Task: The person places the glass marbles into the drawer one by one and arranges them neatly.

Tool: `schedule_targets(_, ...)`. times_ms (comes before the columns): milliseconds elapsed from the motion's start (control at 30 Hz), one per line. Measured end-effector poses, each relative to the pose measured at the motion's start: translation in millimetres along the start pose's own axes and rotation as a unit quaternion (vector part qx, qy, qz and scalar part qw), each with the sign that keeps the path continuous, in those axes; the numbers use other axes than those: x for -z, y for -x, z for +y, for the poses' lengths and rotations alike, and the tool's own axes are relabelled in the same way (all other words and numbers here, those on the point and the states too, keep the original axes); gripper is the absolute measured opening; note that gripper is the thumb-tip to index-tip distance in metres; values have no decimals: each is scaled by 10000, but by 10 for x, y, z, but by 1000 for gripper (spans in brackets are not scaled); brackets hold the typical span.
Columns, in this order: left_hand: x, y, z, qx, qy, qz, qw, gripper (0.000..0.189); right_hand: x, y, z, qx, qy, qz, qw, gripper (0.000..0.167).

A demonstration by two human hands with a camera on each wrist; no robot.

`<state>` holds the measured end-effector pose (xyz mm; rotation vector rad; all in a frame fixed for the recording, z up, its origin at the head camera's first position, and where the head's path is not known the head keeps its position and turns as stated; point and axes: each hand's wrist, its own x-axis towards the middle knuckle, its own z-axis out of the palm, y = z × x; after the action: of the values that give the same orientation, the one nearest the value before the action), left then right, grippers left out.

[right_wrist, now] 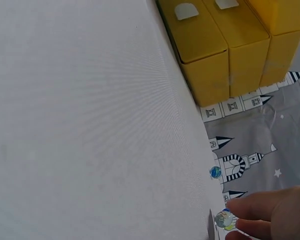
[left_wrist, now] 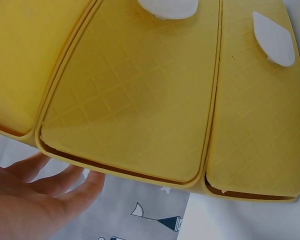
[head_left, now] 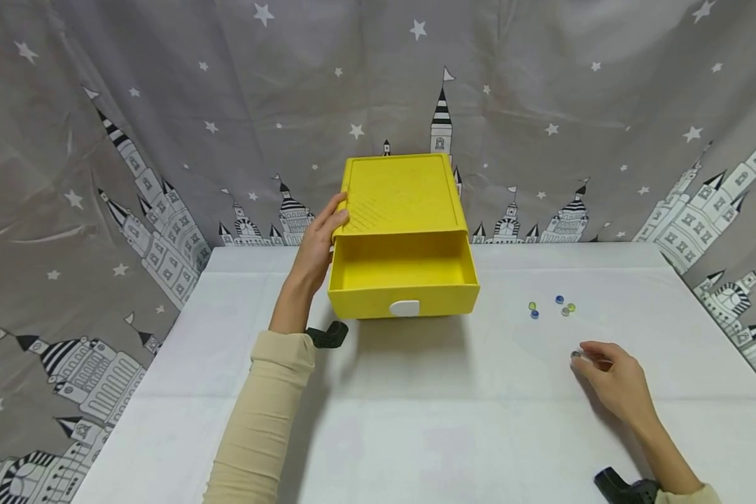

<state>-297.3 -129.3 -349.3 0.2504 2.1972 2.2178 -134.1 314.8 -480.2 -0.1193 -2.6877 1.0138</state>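
- Marble (head_left: pixel 575 355): right, pinched by right hand (head_left: pixel 619 385).
- Five marbles (head_left: pixel 559 299): loose on white table (head_left: pixel 516 427), farther.
- Yellow drawer unit (head_left: pixel 403 196): far centre, top drawer (head_left: pixel 378 302) out; left hand (head_left: pixel 317 243) resting against left side.

In the head view, the open drawer (head_left: pixel 365 304) hides the lower fronts of the yellow cabinet (head_left: pixel 406 189). Left of the cabinet, a sleeve (head_left: pixel 258 413) runs off the bottom edge. To its right, the loose marbles (head_left: pixel 559 299) are too small for their patterns to show, and another marble (head_left: pixel 575 355) is partly covered by the right hand (head_left: pixel 617 381). The left wrist view crops the left hand (left_wrist: pixel 37 202) beside the cabinet and the middle drawer's white handle (left_wrist: pixel 169 7); the right wrist view cuts off the cabinet.
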Motion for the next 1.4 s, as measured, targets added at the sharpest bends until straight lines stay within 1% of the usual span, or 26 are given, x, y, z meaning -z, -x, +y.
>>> schedule_targets(300, -7, 5, 14, -18, 73, 16, 10000, 54, -28, 7, 16, 56, 131, -94, 9999, 30)
schedule_targets(467, -15, 2, 8, -34, 7, 64, 10000, 54, -46, 17, 11, 72, 130, -96, 9998, 26)
schedule_targets(933, -25, -4, 10, -72, -126, 102, 9998, 53, -77, 12, 34, 301, 274, 201, 9990, 11)
schedule_targets(1133, -30, -12, 11, -136, -112, 77, 9998, 54, -70, 12, 33, 316, 301, 226, 9988, 10)
schedule_targets(1400, -25, -9, 8, -117, -123, 60, 9998, 54, -70, 18, 28, 218, 257, 136, 9993, 12)
